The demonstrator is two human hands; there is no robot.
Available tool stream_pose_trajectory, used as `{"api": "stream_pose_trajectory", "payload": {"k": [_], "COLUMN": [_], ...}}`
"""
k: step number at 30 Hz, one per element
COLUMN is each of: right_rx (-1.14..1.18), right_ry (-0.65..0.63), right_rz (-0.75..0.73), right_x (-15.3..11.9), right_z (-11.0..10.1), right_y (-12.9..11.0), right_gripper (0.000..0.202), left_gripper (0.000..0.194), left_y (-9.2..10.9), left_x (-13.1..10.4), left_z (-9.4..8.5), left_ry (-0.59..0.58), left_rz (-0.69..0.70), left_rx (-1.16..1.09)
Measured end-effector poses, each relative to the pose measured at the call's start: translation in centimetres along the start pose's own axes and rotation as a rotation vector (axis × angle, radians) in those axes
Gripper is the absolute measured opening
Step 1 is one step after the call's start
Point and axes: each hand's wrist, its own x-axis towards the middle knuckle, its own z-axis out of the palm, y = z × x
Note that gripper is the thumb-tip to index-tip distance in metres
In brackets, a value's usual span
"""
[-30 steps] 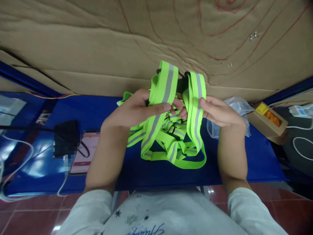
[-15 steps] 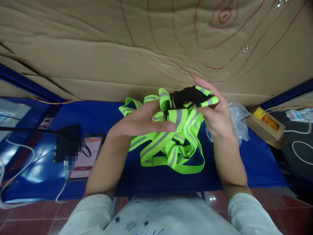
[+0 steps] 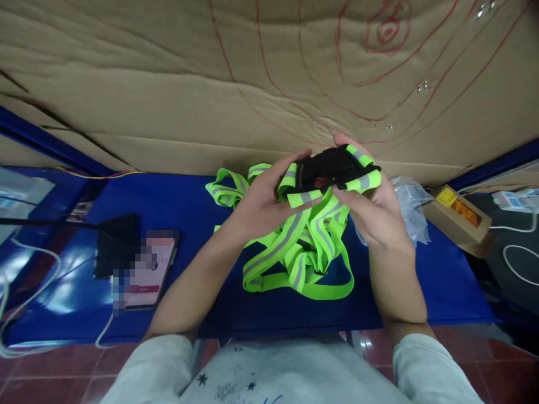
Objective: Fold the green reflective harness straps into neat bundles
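A neon yellow-green reflective strap [image 3: 273,255] with a grey stripe lies in loose loops on the blue table. Its black plastic buckle [image 3: 326,164] is raised between my hands, with strap looped through both ends. My left hand [image 3: 265,205] closes on the buckle's left end and the strap there, thumb across the front and fingers behind. At the other end, my right hand [image 3: 374,207] grips the buckle and strap, its thumb against the buckle's lower edge. The fingertips behind the buckle are mostly hidden.
Clear plastic bags [image 3: 410,207] and a brown cardboard box [image 3: 458,216] lie to the right. A phone [image 3: 154,269] and a black flat object [image 3: 115,247] are at left, near white cables [image 3: 50,275]. A cardboard panel [image 3: 168,95] with red lines stands behind the blue table [image 3: 227,314].
My left hand has moved up and right onto the buckle's left end. The buckle now faces me more fully. My right hand keeps its hold, its thumb now along the lower edge.
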Motion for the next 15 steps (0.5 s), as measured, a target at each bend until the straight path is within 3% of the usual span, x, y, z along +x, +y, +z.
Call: {"api": "stream_pose_trajectory", "payload": {"k": [3, 7, 11, 15], "right_rx": [-0.033, -0.092, 0.012, 0.270], "right_ry": [-0.040, -0.089, -0.020, 0.031], "right_rz": [0.001, -0.008, -0.007, 0.084], "right_x": [-0.2, 0.0, 0.3, 0.6], "right_z": [-1.1, -1.5, -0.4, 0.4], "right_y": [-0.5, -0.5, -0.1, 0.2], "right_gripper": [0.084, 0.065, 0.055, 0.050], "left_gripper": [0.061, 0.057, 0.043, 0.019], "left_y": [0.1, 0.1, -0.2, -0.1], "left_x": [-0.1, -0.2, 0.0, 0.2], "left_z": [0.0, -0.2, -0.2, 0.2], "left_ry": [0.045, 0.020, 0.002, -0.050], "left_rz": [-0.126, -0.311, -0.326, -0.316], "left_rx": [-0.201, -0.492, -0.563, -0.514]}}
